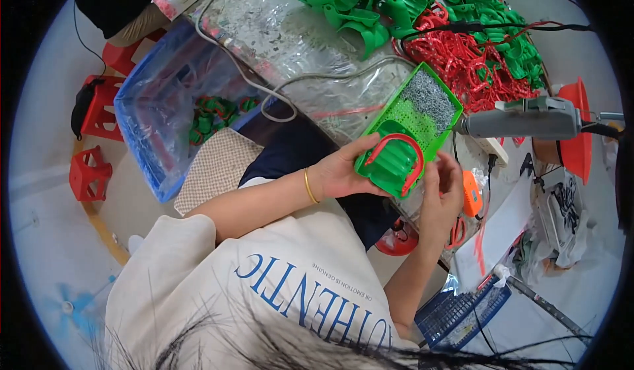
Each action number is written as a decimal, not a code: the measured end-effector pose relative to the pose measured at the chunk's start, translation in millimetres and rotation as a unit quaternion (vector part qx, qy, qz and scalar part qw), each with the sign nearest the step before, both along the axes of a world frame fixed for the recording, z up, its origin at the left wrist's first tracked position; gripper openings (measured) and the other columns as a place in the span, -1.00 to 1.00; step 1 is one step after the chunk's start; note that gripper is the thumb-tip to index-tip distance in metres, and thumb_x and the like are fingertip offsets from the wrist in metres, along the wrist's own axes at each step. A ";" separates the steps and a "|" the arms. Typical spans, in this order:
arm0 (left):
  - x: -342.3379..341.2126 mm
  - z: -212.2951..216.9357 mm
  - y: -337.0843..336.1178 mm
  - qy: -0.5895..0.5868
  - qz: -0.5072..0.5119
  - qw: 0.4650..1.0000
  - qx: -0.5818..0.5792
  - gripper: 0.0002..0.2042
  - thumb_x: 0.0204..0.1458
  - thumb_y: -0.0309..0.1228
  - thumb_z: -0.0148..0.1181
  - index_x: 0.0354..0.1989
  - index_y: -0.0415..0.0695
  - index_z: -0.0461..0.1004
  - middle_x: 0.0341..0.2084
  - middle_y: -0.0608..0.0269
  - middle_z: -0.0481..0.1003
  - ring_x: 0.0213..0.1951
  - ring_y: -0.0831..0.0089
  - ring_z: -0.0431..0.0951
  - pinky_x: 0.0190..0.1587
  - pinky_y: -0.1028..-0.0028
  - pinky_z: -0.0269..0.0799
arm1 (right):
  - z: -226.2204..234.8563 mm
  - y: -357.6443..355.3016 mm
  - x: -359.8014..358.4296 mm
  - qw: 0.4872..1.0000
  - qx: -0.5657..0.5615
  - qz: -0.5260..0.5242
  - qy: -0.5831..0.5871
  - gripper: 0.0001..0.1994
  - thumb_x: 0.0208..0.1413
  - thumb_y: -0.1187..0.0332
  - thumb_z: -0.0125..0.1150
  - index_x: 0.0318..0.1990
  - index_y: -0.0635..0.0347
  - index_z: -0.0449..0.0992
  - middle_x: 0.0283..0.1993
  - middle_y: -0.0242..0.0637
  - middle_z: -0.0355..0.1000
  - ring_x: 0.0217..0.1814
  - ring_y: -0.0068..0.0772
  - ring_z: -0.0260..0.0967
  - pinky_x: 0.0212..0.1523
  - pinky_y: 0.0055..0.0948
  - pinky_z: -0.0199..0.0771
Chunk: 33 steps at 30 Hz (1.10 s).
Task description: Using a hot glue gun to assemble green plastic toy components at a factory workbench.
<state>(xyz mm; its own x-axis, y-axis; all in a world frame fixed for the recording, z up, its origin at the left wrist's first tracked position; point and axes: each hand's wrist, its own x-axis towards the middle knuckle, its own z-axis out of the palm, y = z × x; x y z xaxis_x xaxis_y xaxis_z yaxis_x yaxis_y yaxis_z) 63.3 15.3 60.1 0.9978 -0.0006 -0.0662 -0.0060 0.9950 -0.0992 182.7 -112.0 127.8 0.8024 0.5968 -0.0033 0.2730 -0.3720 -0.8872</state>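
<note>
My left hand (345, 170) grips a green plastic scoop-shaped part (389, 165) by its left side, thumb on top. A curved red strip (415, 147) arches around the part. My right hand (441, 198) is close by the part's right edge, its fingers curled together; whatever they may hold is hidden. Under and beyond the held part lies a green perforated tray (401, 114), with a heap of small grey metal screws (432, 104) at its far end. A grey power screwdriver (522, 120) points toward the tray from the right.
Green parts (370, 7) and red strips (459, 66) pile up at the back. On the left stands a blue lined crate (142, 99) holding red-and-green pieces (214, 116). A grey cable (310, 76) crosses the table; an orange device (471, 193) and red scissors (456, 233) lie right.
</note>
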 end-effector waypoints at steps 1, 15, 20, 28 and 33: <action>0.1 -1.5 -0.4 0.001 -0.003 1.000 -0.001 -0.49 0.09 -0.13 0.04 0.18 -0.05 0.16 0.08 0.18 0.30 0.10 0.27 0.33 0.09 0.04 0.25 | 4.2 -2.1 -5.5 1.000 -0.004 0.001 0.022 -0.75 0.13 0.41 0.08 -0.06 0.33 0.36 -0.23 -0.35 0.39 -0.20 -0.63 0.32 -0.18 -0.64 0.30; -2.0 6.3 5.3 0.041 0.060 0.964 0.258 -0.21 -0.05 -0.19 0.22 0.32 0.13 -0.13 0.08 0.35 0.26 -0.06 0.57 0.36 -0.26 0.55 0.31 | -5.3 4.3 -11.3 0.994 -0.061 -0.017 0.092 -0.82 0.03 0.43 0.20 -0.24 0.32 0.45 -0.44 -0.39 0.41 -0.43 -0.68 0.31 -0.41 -0.67 0.34; -0.2 -1.9 2.0 0.047 0.090 0.960 0.259 -0.13 -0.10 -0.20 0.28 0.33 0.08 -0.17 0.13 0.32 0.22 0.05 0.51 0.32 -0.03 0.49 0.29 | -6.8 15.1 -4.8 0.994 -0.015 -0.032 0.108 -0.84 0.06 0.47 0.16 -0.23 0.37 0.45 -0.34 -0.35 0.44 -0.34 -0.65 0.35 -0.31 -0.68 0.34; -1.9 1.4 6.9 0.031 0.099 0.973 0.207 -0.23 -0.03 -0.37 0.22 0.31 -0.02 -0.14 0.11 0.27 0.23 0.11 0.48 0.28 0.12 0.45 0.23 | -18.6 20.7 0.6 0.986 0.003 -0.010 0.168 -0.84 0.05 0.47 0.17 -0.24 0.37 0.45 -0.37 -0.35 0.43 -0.37 -0.63 0.34 -0.31 -0.68 0.34; -5.0 2.1 10.4 0.039 0.084 0.971 0.222 -0.21 -0.05 -0.36 0.24 0.31 -0.01 -0.13 0.11 0.27 0.22 0.12 0.48 0.26 0.14 0.44 0.22 | -24.0 20.9 1.1 0.985 0.019 -0.006 0.174 -0.85 0.05 0.47 0.18 -0.24 0.36 0.44 -0.37 -0.35 0.43 -0.38 -0.63 0.33 -0.32 -0.68 0.33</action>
